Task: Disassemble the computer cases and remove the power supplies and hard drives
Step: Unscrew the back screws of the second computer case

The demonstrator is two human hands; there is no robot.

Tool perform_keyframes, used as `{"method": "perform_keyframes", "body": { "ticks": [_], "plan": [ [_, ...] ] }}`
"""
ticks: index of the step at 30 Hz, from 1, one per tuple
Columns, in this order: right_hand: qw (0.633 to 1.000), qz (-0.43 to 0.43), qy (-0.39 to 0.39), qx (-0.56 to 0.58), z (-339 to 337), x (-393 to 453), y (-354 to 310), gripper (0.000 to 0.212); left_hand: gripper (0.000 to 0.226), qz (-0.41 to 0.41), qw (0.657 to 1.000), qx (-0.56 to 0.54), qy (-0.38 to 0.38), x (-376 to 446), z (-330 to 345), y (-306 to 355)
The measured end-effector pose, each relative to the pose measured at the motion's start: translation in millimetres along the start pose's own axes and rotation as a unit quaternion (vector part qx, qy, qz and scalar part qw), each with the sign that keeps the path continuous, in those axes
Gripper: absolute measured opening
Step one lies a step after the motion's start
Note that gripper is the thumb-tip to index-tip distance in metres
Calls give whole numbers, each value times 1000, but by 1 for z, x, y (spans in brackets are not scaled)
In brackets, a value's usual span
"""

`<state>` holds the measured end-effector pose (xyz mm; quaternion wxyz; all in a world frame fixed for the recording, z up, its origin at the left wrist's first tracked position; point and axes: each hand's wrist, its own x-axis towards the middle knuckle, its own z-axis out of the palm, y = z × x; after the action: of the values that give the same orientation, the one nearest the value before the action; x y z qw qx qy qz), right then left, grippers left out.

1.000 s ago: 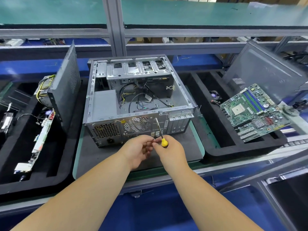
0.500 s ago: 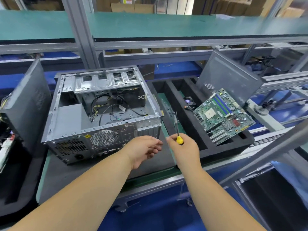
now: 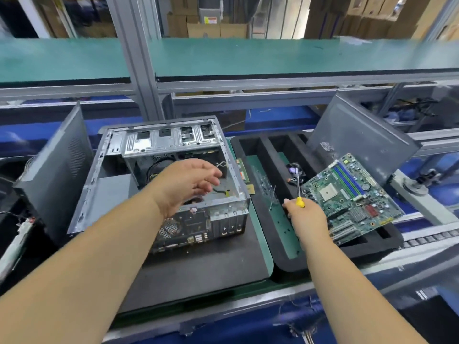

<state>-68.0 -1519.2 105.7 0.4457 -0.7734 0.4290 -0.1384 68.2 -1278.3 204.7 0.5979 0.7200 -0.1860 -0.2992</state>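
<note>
- The computer case lies on its side, open face up, on a dark mat on the table, between two black foam trays. Its rear panel faces the person.
- A second ago both hands met at that rear panel, with the screwdriver tip against it. They have since parted.
- The left hand has lifted and now reaches over the open top of the case. Its fingers are loosely spread and hold nothing I can see.
- The right hand has swung off to the right. It grips the yellow-handled screwdriver, shaft pointing up, above the right tray.
- My reading: the work at the rear panel is finished, probably a screw taken out, though whether the right hand also carries a screw cannot be told.
- The grey power supply sits in the near left corner of the case, not yet lifted out.
- Loose black and yellow cables lie inside beyond the left hand. They may need freeing first.
- A green motherboard rests tilted across the right tray, with a grey side panel propped behind it.
- Another side panel stands at the left of the case.
- The hard drive is not plainly visible; the drive bays sit at the far end.
</note>
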Motion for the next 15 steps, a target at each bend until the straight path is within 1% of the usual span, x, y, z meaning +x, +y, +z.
{"method": "perform_keyframes", "body": {
  "ticks": [4, 6, 7, 8, 9, 11, 12, 13, 15],
  "plan": [
    [998, -30, -8, 59, 9, -3, -39, 26, 18, -28, 989, 141, 45, 31, -32, -1],
    [995, -47, -16, 86, 13, -8, -61, 24, 17, -50, 970, 237, 27, 48, -45, -3],
    [993, -56, -22, 103, 15, -10, -70, 23, 19, -64, 954, 294, 1, 56, -50, -5],
    [991, -65, -27, 115, 17, -13, -79, 21, 23, -78, 930, 358, -34, 65, -54, -6],
    [989, -76, -30, 120, 19, -16, -87, 17, 28, -91, 899, 422, -72, 74, -57, -9],
    [989, -91, -30, 115, 22, -19, -102, 13, 36, -110, 827, 532, -145, 91, -60, -13],
    [989, -93, -28, 113, 23, -19, -108, 13, 38, -116, 797, 568, -172, 98, -61, -16],
    [989, -92, -26, 114, 25, -20, -113, 13, 38, -121, 774, 590, -194, 106, -62, -20],
    [990, -88, -16, 113, 29, -19, -121, 12, 31, -125, 749, 613, -219, 118, -59, -31]
  ]
}}
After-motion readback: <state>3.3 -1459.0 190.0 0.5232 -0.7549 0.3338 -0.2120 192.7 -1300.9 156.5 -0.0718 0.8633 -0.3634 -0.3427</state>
